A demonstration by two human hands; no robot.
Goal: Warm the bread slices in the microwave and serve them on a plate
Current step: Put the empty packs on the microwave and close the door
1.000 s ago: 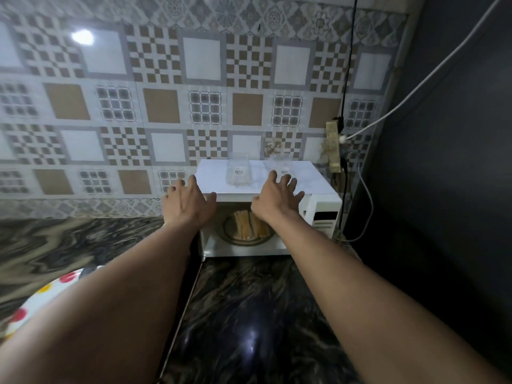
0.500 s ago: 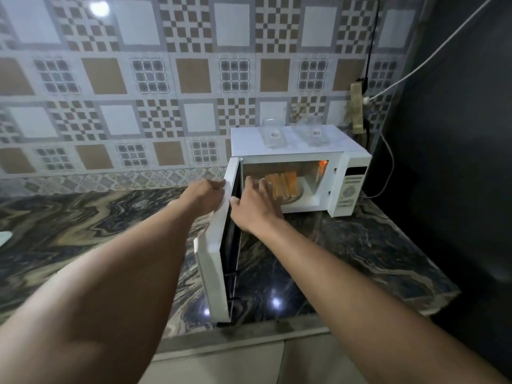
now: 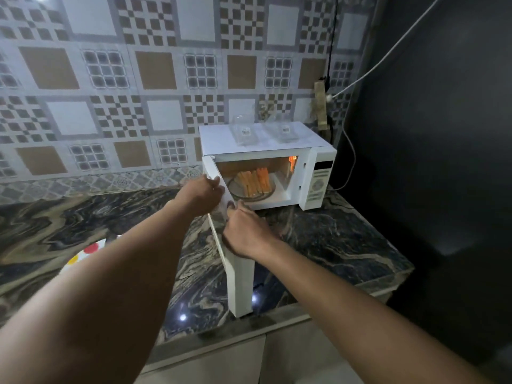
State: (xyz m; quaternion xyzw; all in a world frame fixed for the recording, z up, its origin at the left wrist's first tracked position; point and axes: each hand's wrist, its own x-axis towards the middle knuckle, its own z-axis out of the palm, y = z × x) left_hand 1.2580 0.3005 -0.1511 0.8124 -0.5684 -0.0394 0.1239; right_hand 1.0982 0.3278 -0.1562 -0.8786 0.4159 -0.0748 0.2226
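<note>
1. While the boxy white microwave (image 3: 266,151) stands at the back of the tabletop (image 3: 332,239) against the patterned tile wall (image 3: 138,79), its flat door (image 3: 238,273) is swung wide open toward the camera, edge-on.
2. Inside the lit cavity, several bread slices (image 3: 253,181) stand upright side by side, glowing orange, on a round glass turntable (image 3: 235,189).
3. At the door's upper edge, the left hand (image 3: 201,194) has its grip closed on the panel, fingers curled over the top.
4. Just below it, the right hand (image 3: 245,234) lies against the door's inner side with thumb and fingers touching the panel; whether that grip is clenched on it I cannot tell.
5. Two clear, thin plastic containers (image 3: 245,133) with small labels sit on the microwave's smooth top.
6. Glossy, dark, swirling marble forms the tabletop, with bright light spots reflected near its front edge.
7. Partly hidden behind the left forearm, a white plate (image 3: 86,252) with red and yellow dots lies on the tabletop, well apart from the microwave.
8. Thin cables (image 3: 388,54) run down the dark right-hand wall to a socket.
</note>
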